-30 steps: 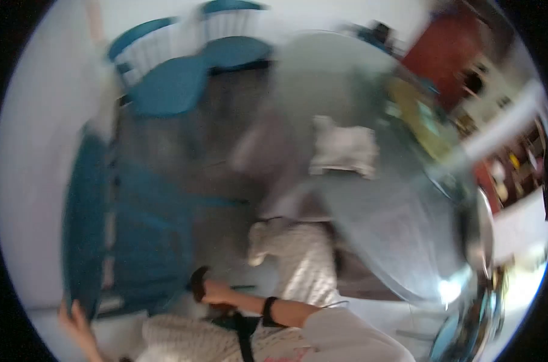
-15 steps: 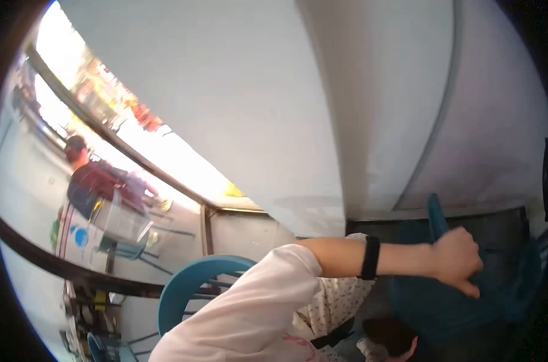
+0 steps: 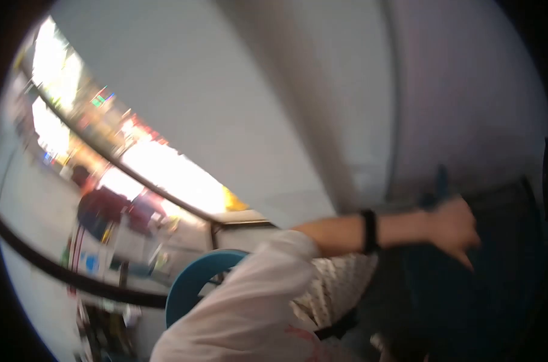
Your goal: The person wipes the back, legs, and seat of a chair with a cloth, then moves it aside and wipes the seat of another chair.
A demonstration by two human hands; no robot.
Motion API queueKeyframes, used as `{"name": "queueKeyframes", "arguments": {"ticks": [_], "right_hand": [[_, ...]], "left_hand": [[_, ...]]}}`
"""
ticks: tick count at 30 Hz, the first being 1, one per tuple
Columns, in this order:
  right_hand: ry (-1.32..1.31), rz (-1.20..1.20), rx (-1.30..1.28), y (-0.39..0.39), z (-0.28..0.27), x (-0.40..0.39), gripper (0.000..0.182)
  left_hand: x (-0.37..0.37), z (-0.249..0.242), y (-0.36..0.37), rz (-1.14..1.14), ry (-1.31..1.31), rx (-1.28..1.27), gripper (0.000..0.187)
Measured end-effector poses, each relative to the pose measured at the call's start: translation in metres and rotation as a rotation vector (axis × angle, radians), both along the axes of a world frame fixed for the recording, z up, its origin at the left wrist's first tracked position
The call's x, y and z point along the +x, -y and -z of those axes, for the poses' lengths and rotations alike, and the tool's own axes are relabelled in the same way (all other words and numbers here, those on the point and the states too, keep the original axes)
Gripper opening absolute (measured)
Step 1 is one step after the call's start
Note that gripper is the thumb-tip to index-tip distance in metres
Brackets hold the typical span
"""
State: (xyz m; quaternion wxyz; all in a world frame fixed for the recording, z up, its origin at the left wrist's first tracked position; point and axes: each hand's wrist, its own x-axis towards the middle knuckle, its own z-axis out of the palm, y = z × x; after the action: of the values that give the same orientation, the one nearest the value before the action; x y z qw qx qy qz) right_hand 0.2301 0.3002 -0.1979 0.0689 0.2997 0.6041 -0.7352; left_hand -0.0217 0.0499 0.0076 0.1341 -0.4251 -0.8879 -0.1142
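Teal chair piece (image 3: 442,178) just beside fingers of left hand (image 3: 454,228); contact blurred.

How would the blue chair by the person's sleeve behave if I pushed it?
The chair would probably stay stiff, since its curved back holds a firm, even arc. The back's open gaps suggest it may be fairly light for its size. Its legs are hidden, so tipping is hard to judge.

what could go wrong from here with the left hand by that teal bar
The left hand is at the upright teal bar, close to the wall, so fingers might get pinched if the bar shifts.

The sleeve overlaps the round-backed chair in view; a backward swing could perhaps knock it, though the gap is hard to judge.
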Motion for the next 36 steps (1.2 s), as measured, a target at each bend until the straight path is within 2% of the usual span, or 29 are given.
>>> {"name": "queueKeyframes", "arguments": {"ticks": [3, 4, 5, 6, 7, 8, 9, 10, 11, 13, 14, 15, 16, 17, 18, 19, 20, 21, 22, 24, 25, 27, 28, 30, 31, 32, 34, 35, 36], "right_hand": [[-0.187, 0.131, -0.138, -0.044, 0.046, 0.021, 0.054], [-0.184, 0.248, -0.324, -0.058, 0.042, 0.020, 0.043], [-0.005, 0.313, -0.698, -0.080, 0.051, 0.012, 0.038], [-0.048, 0.397, -0.651, -0.079, 0.048, 0.014, 0.034], [-0.101, 0.492, -0.332, -0.076, 0.048, 0.018, 0.037], [-0.040, 0.552, -0.137, -0.069, 0.019, 0.007, 0.050], [0.025, 0.576, -0.095, -0.070, 0.016, 0.005, 0.057], [0.091, 0.590, -0.067, -0.071, 0.017, 0.007, 0.064], [0.114, 0.640, -0.068, -0.072, 0.017, 0.009, 0.064], [0.088, 0.608, -0.163, -0.071, 0.018, 0.008, 0.072], [0.084, 0.609, -0.175, -0.068, 0.007, 0.010, 0.072], [0.092, 0.561, -0.111, -0.066, 0.008, 0.008, 0.068], [0.110, 0.518, -0.053, -0.065, 0.015, 0.005, 0.065], [0.125, 0.546, -0.062, -0.065, 0.018, 0.001, 0.065], [0.031, 0.439, 0.046, -0.066, 0.021, -0.005, 0.062], [-0.066, 0.330, 0.152, -0.071, 0.026, -0.013, 0.058], [-0.127, 0.287, 0.325, -0.074, 0.040, -0.024, 0.053], [-0.018, 0.180, 0.535, -0.079, 0.009, -0.040, 0.054], [-0.192, 0.238, 0.402, -0.077, 0.016, -0.056, 0.052], [-0.108, 0.113, 0.509, -0.072, 0.020, -0.095, 0.046], [-0.034, 0.017, 0.589, -0.069, 0.025, -0.119, 0.055], [-0.140, 0.160, 0.752, -0.046, 0.069, -0.162, 0.055], [-0.130, 0.184, 0.745, -0.044, 0.071, -0.171, 0.055], [0.043, 0.221, 0.799, -0.048, 0.076, -0.177, 0.053], [0.062, 0.260, 0.897, -0.051, 0.095, -0.177, 0.047], [0.087, 0.274, 0.892, -0.057, 0.113, -0.175, 0.047], [0.089, 0.283, 1.066, -0.072, 0.142, -0.165, 0.039], [0.112, 0.286, 1.064, -0.079, 0.147, -0.157, 0.039], [0.158, 0.201, 1.033, -0.085, 0.151, -0.151, 0.038]], "left_hand": [[-0.019, -0.004, 0.018, 0.065, -0.062, 0.074, 0.049], [-0.028, -0.006, 0.023, 0.065, -0.028, 0.063, 0.045], [-0.037, -0.011, 0.027, 0.023, 0.139, 0.042, 0.042], [-0.044, -0.020, 0.028, 0.021, 0.057, 0.012, 0.038], [-0.049, -0.027, 0.026, 0.022, 0.115, 0.081, 0.039], [-0.053, -0.033, 0.024, -0.089, 0.328, 0.079, 0.032], [-0.054, -0.036, 0.024, -0.150, 0.275, 0.022, 0.034], [-0.046, -0.040, 0.012, -0.069, 0.268, 0.067, 0.043], [-0.040, -0.044, 0.003, -0.011, 0.262, 0.106, 0.052], [-0.040, -0.039, -0.020, -0.009, 0.251, 0.105, 0.050], [-0.027, -0.058, -0.020, -0.061, 0.198, 0.124, 0.049], [-0.025, -0.063, -0.026, -0.133, 0.183, 0.119, 0.045], [-0.031, -0.057, -0.029, -0.110, 0.193, 0.104, 0.045], [-0.035, -0.048, -0.029, -0.235, 0.112, 0.134, 0.042], [-0.038, -0.039, -0.029, -0.356, 0.032, 0.162, 0.041], [-0.040, -0.030, -0.023, -0.302, -0.085, 0.186, 0.041], [-0.037, -0.030, -0.019, -0.310, -0.097, 0.147, 0.041], [-0.030, -0.026, -0.027, -0.240, -0.178, 0.212, 0.043], [-0.025, -0.024, -0.025, -0.276, -0.176, 0.204, 0.045], [-0.027, -0.020, -0.017, -0.278, -0.226, 0.199, 0.046], [-0.025, -0.020, -0.020, -0.285, -0.255, 0.208, 0.046], [-0.027, -0.025, -0.013, -0.277, -0.336, 0.148, 0.048], [-0.026, -0.026, -0.013, -0.340, -0.362, 0.175, 0.050], [-0.024, -0.026, -0.018, -0.324, -0.448, 0.208, 0.052], [-0.019, -0.019, -0.025, -0.356, -0.506, 0.283, 0.050], [-0.022, -0.024, -0.004, -0.407, -0.449, 0.215, 0.049], [-0.023, -0.020, 0.000, -0.521, -0.497, 0.305, 0.050], [-0.008, -0.018, -0.025, -0.627, -0.548, 0.298, 0.052], [-0.027, -0.028, -0.007, -0.564, -0.472, 0.310, 0.053]]}}
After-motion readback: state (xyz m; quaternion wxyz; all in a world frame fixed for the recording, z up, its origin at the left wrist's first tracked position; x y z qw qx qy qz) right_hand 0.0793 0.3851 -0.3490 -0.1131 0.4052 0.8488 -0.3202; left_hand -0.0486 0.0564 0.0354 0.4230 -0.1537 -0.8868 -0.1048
